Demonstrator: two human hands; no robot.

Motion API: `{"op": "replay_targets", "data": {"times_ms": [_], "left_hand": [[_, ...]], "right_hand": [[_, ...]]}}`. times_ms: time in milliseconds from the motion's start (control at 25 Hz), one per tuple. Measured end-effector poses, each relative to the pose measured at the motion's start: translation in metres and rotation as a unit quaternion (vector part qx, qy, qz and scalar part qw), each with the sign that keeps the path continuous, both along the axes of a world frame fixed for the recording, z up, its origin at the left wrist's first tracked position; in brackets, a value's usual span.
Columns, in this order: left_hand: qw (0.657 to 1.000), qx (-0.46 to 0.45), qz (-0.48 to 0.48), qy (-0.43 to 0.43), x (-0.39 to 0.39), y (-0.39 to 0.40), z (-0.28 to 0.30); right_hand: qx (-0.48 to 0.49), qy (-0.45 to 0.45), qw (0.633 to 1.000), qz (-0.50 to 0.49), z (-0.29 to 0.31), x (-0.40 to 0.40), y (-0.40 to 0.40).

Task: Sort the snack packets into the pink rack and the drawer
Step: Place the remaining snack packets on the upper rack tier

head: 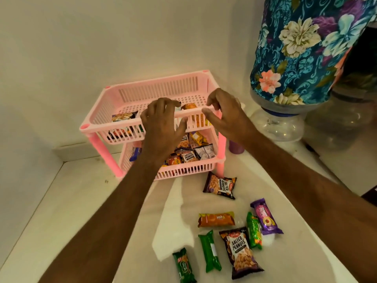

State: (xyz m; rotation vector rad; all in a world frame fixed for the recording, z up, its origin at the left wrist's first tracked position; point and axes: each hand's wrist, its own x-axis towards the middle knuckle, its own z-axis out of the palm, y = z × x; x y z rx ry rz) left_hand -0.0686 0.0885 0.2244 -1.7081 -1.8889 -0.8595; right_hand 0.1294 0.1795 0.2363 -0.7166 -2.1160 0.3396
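While both forearms reach forward over the white counter [81, 201], the left hand [163, 127] and right hand [226, 117] sit at the near rim of the pink rack [155, 86], which stands at the far end against the wall; the left hand's fingers are loosely curled and spread over the rim, holding nothing that can be seen; the right hand's fingers are likewise curled and apart, thumb just below the rim, gripping no packet; whether either hand touches the rim cannot be told. The upper tier holds a dark packet [124, 117] at its left and an orange packet [188, 106] between the hands; the lower tier holds a pile of mixed packets [195, 148], partly hidden by the left forearm. Seven packets lie on the counter near the rack: a peanut packet [220, 185] just beside the rack's right leg; nearer, an orange biscuit pack [216, 219], a purple pack [265, 217], a green pack [254, 229], a second peanut packet [240, 252], a green roll [210, 251] and a dark green pack [183, 266]. At far right stands a water jar [277, 123] under a floral cover [302, 48]; no drawer is in view.
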Motion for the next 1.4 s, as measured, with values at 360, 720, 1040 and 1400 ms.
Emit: {"op": "replay_targets", "data": {"times_ms": [360, 720, 1040, 1400], "left_hand": [[0.986, -0.124, -0.020, -0.113, 0.041, -0.065, -0.132], [0.927, -0.348, -0.061, -0.127, 0.090, -0.084, -0.224], [0.882, -0.392, -0.012, -0.262, 0.124, -0.042, -0.229], [0.859, -0.377, 0.048, -0.344, 0.153, 0.014, -0.224]], "right_hand": [[-0.109, -0.099, 0.988, -0.039, -0.131, 0.076, -0.046], [-0.235, -0.296, 0.918, -0.124, -0.233, 0.146, -0.068], [-0.305, -0.356, 0.870, -0.156, -0.260, 0.175, -0.070], [-0.334, -0.351, 0.871, -0.086, -0.267, 0.192, -0.069]]}}
